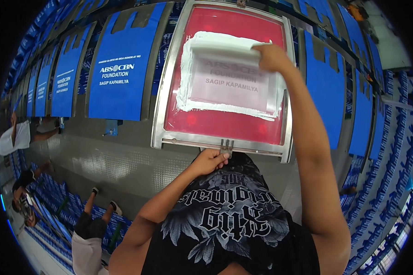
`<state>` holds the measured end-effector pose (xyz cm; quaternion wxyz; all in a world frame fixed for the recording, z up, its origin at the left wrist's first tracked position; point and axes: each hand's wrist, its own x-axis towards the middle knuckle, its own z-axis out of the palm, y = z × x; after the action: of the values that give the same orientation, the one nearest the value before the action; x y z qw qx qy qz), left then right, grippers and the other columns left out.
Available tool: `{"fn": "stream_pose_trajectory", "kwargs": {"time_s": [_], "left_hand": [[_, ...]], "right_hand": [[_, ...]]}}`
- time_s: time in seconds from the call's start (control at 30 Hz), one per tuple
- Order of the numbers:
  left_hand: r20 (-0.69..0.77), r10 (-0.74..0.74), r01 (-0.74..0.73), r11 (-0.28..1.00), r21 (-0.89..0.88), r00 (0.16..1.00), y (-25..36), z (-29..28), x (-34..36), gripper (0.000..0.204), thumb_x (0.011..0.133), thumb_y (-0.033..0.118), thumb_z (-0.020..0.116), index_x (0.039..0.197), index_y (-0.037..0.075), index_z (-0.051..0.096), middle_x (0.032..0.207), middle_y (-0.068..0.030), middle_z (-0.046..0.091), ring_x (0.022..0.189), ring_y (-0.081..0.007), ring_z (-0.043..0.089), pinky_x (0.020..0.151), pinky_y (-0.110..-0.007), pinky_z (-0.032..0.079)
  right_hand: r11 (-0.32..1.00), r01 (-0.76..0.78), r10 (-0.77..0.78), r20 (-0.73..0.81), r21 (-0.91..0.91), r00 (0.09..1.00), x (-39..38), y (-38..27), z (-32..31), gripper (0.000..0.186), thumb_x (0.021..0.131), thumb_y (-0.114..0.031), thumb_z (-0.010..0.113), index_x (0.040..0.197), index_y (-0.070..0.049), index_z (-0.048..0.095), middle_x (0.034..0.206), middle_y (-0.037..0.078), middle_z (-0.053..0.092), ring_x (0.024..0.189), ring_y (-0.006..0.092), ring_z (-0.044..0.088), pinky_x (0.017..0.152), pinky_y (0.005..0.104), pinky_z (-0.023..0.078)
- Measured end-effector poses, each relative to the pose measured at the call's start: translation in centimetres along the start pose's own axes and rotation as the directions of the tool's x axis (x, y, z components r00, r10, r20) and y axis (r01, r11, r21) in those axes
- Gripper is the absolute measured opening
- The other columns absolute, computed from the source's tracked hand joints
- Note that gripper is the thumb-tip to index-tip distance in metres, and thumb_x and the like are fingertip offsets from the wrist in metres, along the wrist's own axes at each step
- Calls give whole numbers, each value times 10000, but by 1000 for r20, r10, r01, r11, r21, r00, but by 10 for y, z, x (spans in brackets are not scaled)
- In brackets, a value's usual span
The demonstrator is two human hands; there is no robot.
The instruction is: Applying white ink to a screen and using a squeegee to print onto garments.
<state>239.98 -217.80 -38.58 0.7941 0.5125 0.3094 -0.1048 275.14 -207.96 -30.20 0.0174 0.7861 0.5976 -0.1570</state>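
Note:
In front of me lies a screen-printing frame [165,87] with a silvery metal rim and a red mesh [215,126]. White ink [184,87] borders a pale panel on the mesh, where lettering shows through. At the far part of that panel, my right hand [273,58] is closed on the end of a squeegee [222,49], which is pale and smeared by motion. My left hand [209,161] pinches a small metal bracket [226,146] at the middle of the frame's near edge.
Blue bag-shaped sheets with white print, such as one on the left [117,98] and one on the right [325,98], lie in rows along the table. Racks of blue pieces [385,160] stand at right. Other people [89,238] are on the walkway [119,162] at left.

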Motion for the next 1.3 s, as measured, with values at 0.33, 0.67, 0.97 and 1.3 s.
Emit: {"fn": "stream_pose_trajectory", "kwargs": {"time_s": [0.33,0.67,0.97,1.3], "left_hand": [[-135,-103,113,991,71,985,-19,0,22,421,912,399,538,732,28,626,575,-8,553,506,-81,504,478,-221,408],[-380,95,229,657,718,920,16,-5,3,419,851,424,573,778,17,644,659,-136,625,603,-268,589,591,-356,464],[-814,477,176,816,550,331,36,-172,25,419,886,384,531,1105,37,612,943,-211,643,894,-277,626,770,-353,462],[-705,435,-255,900,354,560,21,-136,32,457,943,351,497,1231,-2,527,1033,-80,625,947,-132,530,832,-267,420]], "right_hand": [[997,41,-22,-245,73,969,-174,-80,68,310,690,-33,576,991,-98,610,895,65,636,887,242,585,931,502,326],[646,-27,126,-72,762,989,-169,59,91,298,638,-59,735,921,-13,654,817,74,662,814,146,615,772,297,460],[204,-21,340,-51,979,939,-129,48,102,256,690,-132,745,895,-5,657,767,1,611,696,95,515,645,235,395],[170,-68,493,-25,983,870,-166,67,102,315,659,-98,730,946,13,664,812,46,635,740,121,554,705,261,427]]}}
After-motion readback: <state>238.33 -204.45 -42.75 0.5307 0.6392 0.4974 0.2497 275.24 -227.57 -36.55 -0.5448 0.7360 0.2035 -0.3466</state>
